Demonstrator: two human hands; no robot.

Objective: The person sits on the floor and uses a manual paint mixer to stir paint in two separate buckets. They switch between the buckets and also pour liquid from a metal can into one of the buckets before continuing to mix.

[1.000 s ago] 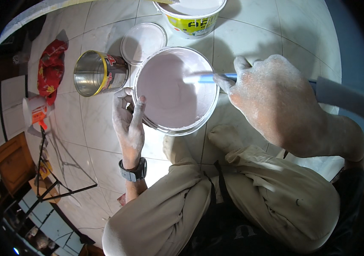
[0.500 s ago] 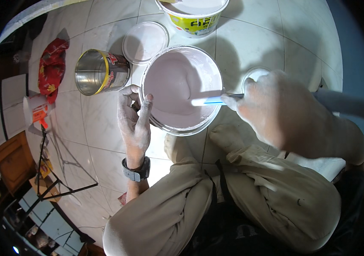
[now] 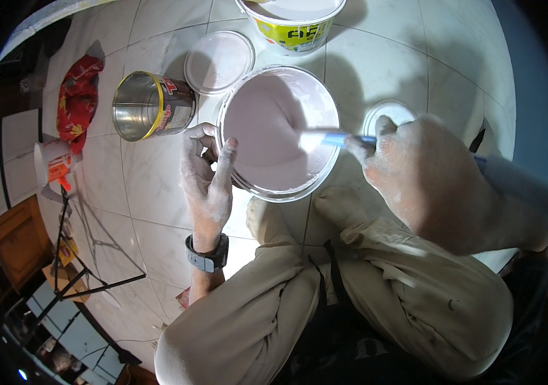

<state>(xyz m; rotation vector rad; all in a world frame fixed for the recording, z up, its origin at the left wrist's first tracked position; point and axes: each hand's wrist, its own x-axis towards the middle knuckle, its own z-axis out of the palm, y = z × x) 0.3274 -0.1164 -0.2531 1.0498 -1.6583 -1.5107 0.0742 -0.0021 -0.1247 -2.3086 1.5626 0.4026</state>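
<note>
Gripping slender blue tool (image 3: 338,138) in right fingers (image 3: 360,148); holding round white bucket (image 3: 274,194) in left fingers (image 3: 224,170); bearing print: green-labelled white tub (image 3: 293,35), brown metal can (image 3: 174,110).

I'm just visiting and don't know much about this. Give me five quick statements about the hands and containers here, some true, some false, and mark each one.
1. The left hand is at the rim of the white bucket. True.
2. The right hand is empty. False: it holds a blue-handled tool, which reaches into the bucket.
3. The bucket contains something jet black. False: the mixture is pale and pinkish.
4. A watch is worn on the left wrist. True.
5. The metal tin is to the right of the white bucket. False: it is on the left.
</note>
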